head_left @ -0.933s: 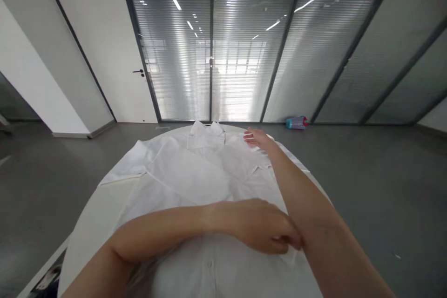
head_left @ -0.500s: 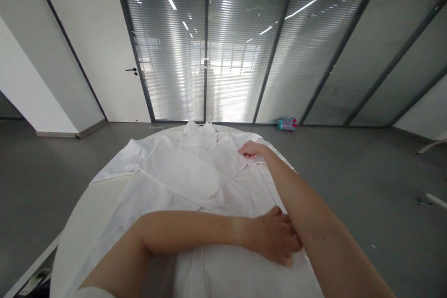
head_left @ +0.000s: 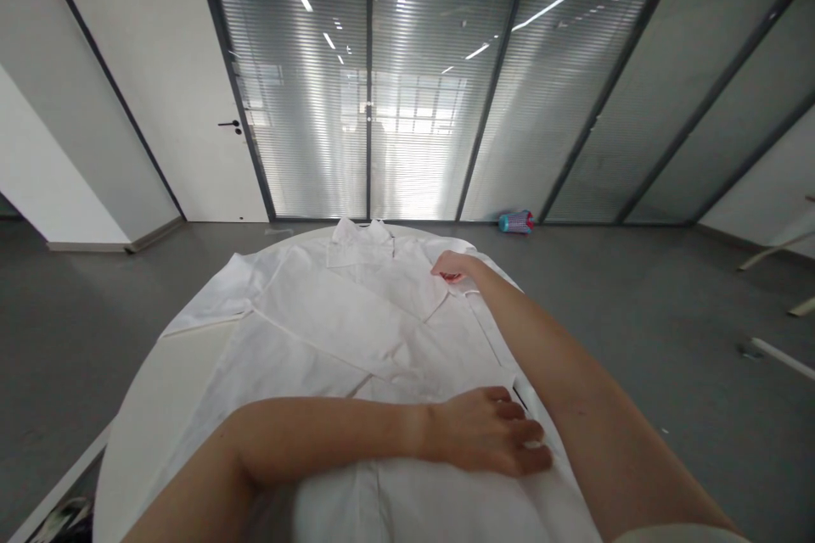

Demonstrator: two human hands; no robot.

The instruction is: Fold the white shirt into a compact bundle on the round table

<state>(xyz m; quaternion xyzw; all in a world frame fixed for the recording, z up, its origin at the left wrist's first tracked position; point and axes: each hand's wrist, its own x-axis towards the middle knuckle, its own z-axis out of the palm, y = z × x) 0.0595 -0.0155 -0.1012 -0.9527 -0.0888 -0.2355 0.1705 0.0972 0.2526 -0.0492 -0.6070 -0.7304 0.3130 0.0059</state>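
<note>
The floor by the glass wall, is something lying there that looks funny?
Yes. A teal and pink bottle lies on its side on the grey floor against the glass wall, beyond the table with the white shirt.

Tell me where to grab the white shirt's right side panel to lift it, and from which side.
Pinch the white shirt along its right edge, coming in from the right, probably at two spots. That edge lies free and straight on the round table. The right hand sits on it near the collar and the left hand rests flat near the hem, so both ends are within reach.
</note>
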